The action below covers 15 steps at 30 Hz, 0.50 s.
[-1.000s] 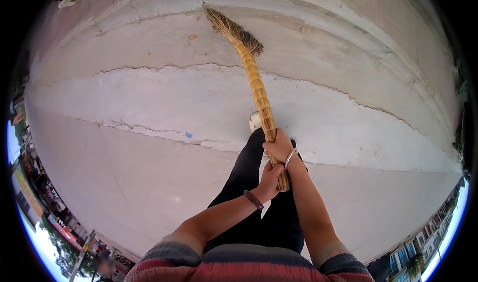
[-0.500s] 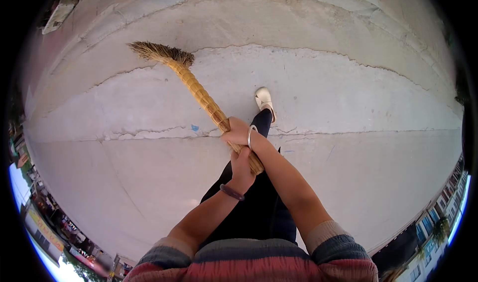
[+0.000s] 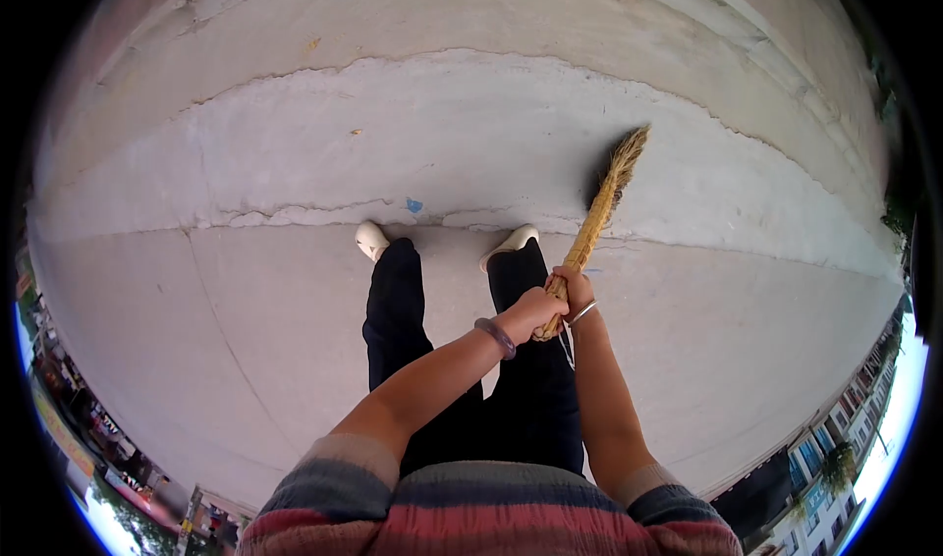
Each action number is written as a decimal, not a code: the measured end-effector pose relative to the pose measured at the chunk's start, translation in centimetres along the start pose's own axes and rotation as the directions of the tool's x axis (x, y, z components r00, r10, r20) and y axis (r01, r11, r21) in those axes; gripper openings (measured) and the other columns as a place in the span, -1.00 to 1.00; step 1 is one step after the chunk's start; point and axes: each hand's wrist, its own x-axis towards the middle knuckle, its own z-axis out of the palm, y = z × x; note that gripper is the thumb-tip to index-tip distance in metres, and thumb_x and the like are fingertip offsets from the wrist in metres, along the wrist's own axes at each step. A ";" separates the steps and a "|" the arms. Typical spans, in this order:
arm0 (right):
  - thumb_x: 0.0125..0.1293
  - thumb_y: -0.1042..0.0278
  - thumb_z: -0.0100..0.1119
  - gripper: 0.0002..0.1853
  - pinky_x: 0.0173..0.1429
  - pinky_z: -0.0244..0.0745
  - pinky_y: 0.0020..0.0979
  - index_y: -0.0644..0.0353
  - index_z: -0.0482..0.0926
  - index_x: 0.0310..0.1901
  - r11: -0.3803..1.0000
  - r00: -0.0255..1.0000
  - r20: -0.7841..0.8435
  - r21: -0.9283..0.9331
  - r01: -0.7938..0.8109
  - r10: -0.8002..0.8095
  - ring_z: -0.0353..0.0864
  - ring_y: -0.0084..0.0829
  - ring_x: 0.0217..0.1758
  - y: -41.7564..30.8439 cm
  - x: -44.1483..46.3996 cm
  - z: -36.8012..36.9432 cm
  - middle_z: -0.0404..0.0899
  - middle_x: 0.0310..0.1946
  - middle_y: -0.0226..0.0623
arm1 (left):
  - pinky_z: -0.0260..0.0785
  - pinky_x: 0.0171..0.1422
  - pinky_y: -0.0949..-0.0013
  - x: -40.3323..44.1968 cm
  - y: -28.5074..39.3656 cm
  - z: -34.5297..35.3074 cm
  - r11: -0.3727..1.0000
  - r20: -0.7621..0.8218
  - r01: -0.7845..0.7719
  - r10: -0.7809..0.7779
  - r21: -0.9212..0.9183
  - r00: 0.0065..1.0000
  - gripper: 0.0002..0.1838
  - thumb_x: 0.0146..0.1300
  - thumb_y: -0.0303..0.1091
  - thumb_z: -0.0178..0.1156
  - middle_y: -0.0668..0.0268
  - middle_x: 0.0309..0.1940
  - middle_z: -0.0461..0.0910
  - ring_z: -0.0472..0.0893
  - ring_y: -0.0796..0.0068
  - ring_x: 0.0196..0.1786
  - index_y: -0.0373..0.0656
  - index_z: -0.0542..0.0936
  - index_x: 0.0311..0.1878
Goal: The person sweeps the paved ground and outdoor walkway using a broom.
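Note:
A straw broom [image 3: 592, 224] with a yellow bound handle slants up and to the right, its dark bristles over the pale concrete ground. My left hand [image 3: 539, 310], with a dark bangle at the wrist, is wrapped round the handle near its lower end. Just above and to the right, my right hand [image 3: 575, 289], with a silver bangle, also grips the handle. The two hands are close together in front of my right leg.
Cracked concrete [image 3: 295, 310] spreads around my two pale shoes [image 3: 372, 241]. A small blue scrap [image 3: 414, 205] lies near a crack, and a small brownish bit [image 3: 356, 132] farther off. Buildings [image 3: 835, 477] show at the lower right edge, stalls and a pole at the lower left.
The broom has swung from the upper left over to the right, both hands moving right with it. Both shoes now show, where half a second ago only one did.

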 end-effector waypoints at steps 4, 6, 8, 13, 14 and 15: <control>0.05 0.51 0.12 -0.88 -0.49 0.49 -0.35 0.34 0.39 -0.40 0.980 0.996 0.092 -0.199 0.033 -0.015 0.52 -0.34 -0.59 12.5 -1.8 14.3 0.46 -0.61 -0.19 | 0.39 -0.48 0.44 -10.9 -3.6 -14.7 0.990 -0.203 -0.015 -0.014 -0.141 0.979 -0.85 0.05 -0.42 0.14 0.23 -0.55 0.47 0.51 0.45 -0.56 -0.30 0.45 -0.35; 0.02 0.51 0.16 -0.86 -0.52 0.48 -0.38 0.34 0.40 -0.43 0.937 0.976 0.219 -0.341 0.072 0.005 0.53 -0.37 -0.58 17.7 -3.8 22.7 0.47 -0.59 -0.20 | 0.39 -0.49 0.45 -17.5 -4.9 -20.3 0.957 -0.353 -0.132 0.033 -0.258 0.935 -0.80 0.09 -0.42 0.12 0.26 -0.49 0.46 0.50 0.47 -0.54 -0.29 0.39 -0.25; 0.01 0.49 0.16 -0.72 -0.51 0.49 -0.40 0.42 0.31 -0.29 0.836 0.914 0.389 -0.535 0.121 0.117 0.56 -0.36 -0.59 22.1 -3.7 29.8 0.51 -0.53 -0.14 | 0.38 -0.50 0.46 -22.8 -3.8 -24.1 0.915 -0.501 -0.267 0.086 -0.304 0.861 -0.87 0.12 -0.45 0.07 0.27 -0.53 0.45 0.50 0.49 -0.55 -0.25 0.38 -0.28; -0.06 0.45 0.19 -0.80 -0.54 0.44 -0.41 0.32 0.37 -0.44 0.760 0.828 0.548 -0.586 0.280 0.117 0.55 -0.44 -0.58 22.2 -6.1 40.5 0.47 -0.61 -0.26 | 0.41 -0.47 0.45 -26.9 0.4 -28.7 0.821 -0.537 -0.502 0.304 -0.271 0.787 -0.87 0.14 -0.49 -0.01 0.30 -0.49 0.46 0.51 0.49 -0.52 -0.25 0.37 -0.23; -0.06 0.45 0.18 -0.80 -0.53 0.43 -0.40 0.31 0.37 -0.43 0.736 0.832 0.552 -0.585 0.341 0.052 0.55 -0.44 -0.58 21.2 -7.0 41.6 0.47 -0.61 -0.27 | 0.41 -0.47 0.45 -26.9 1.4 -29.2 0.819 -0.504 -0.502 0.321 -0.278 0.802 -0.86 0.14 -0.49 -0.01 0.30 -0.48 0.46 0.52 0.49 -0.52 -0.26 0.37 -0.21; -0.06 0.45 0.18 -0.79 -0.53 0.43 -0.40 0.31 0.37 -0.43 0.709 0.832 0.554 -0.581 0.399 -0.014 0.54 -0.44 -0.59 20.2 -7.3 42.2 0.46 -0.61 -0.28 | 0.42 -0.46 0.45 -26.8 2.1 -29.5 0.818 -0.470 -0.500 0.336 -0.283 0.816 -0.84 0.14 -0.49 -0.01 0.30 -0.48 0.46 0.52 0.50 -0.52 -0.26 0.36 -0.19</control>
